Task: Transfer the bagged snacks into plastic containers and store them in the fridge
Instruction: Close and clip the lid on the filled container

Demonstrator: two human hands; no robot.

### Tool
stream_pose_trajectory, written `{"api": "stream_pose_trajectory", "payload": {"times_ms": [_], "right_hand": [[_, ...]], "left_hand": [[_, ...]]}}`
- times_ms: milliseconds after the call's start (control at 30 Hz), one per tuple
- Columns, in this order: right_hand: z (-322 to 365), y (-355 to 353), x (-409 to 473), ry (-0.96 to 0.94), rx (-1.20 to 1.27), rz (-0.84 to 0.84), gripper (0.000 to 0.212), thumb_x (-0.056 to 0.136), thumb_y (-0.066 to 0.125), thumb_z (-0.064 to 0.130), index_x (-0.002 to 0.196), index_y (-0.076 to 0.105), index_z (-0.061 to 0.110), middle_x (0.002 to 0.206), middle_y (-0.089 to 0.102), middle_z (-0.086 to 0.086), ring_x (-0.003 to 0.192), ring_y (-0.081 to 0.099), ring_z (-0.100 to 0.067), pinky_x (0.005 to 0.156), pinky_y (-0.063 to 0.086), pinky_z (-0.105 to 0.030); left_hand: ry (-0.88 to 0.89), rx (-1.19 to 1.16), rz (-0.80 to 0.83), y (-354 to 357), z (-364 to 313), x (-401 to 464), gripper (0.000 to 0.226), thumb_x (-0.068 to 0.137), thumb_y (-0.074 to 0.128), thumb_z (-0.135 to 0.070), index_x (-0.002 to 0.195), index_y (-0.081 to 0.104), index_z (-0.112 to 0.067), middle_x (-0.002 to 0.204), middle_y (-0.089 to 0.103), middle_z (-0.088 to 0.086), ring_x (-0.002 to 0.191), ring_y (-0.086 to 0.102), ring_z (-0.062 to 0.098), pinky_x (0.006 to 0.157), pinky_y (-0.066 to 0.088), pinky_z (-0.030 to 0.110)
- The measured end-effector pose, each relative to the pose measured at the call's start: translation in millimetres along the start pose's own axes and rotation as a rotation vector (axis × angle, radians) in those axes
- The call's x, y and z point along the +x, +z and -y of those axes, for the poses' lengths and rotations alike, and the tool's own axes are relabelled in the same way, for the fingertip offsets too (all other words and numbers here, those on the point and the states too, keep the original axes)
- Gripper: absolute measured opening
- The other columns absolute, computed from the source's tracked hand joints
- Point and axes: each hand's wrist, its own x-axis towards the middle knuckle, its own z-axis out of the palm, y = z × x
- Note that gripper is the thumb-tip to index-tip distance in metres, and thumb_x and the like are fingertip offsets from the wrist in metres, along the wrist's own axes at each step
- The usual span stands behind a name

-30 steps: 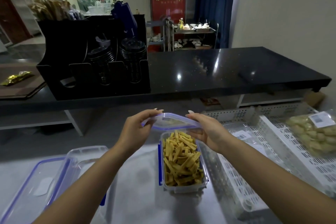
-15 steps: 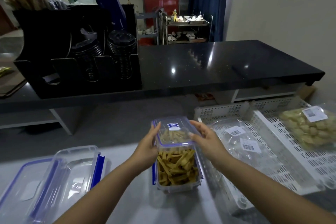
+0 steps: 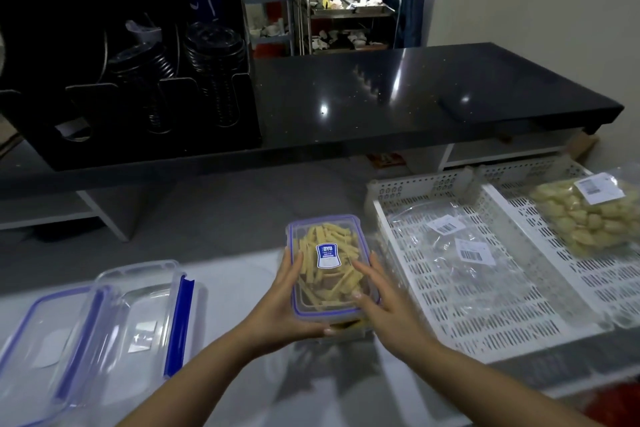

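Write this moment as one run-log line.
step: lidding | left hand: holds container side | right hand: presses lid | contents: yellow snack sticks | clasps: cannot tell

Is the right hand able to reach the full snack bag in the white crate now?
Probably yes, once freed: the right hand now presses the container lid; the snack bag lies uncovered in the white crate on its side.
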Motion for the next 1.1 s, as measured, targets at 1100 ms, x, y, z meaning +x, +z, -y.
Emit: {"api": "stream_pose_trajectory", "payload": {"times_ms": [1100], "right_hand": [[-12.8, 1.3, -9.3, 0.047, -0.139, -0.067, 0.061, 0.093, 0.063, 0.014, 0.143, 0.037, 0.037, 0.155, 0.02, 0.016, 0.146, 0.013, -0.001, 0.115, 0.019, -0.023]], "left_hand": [[-0.006, 0.098, -0.11, 17.8, 10.8, -7.6, 0.106, 0.072, 0.069, -0.068, 0.145, -0.005, -0.051, 0.158, -0.007, -0.025, 0.146, -0.008, -0.004, 0.121, 0.015, 0.029]]}}
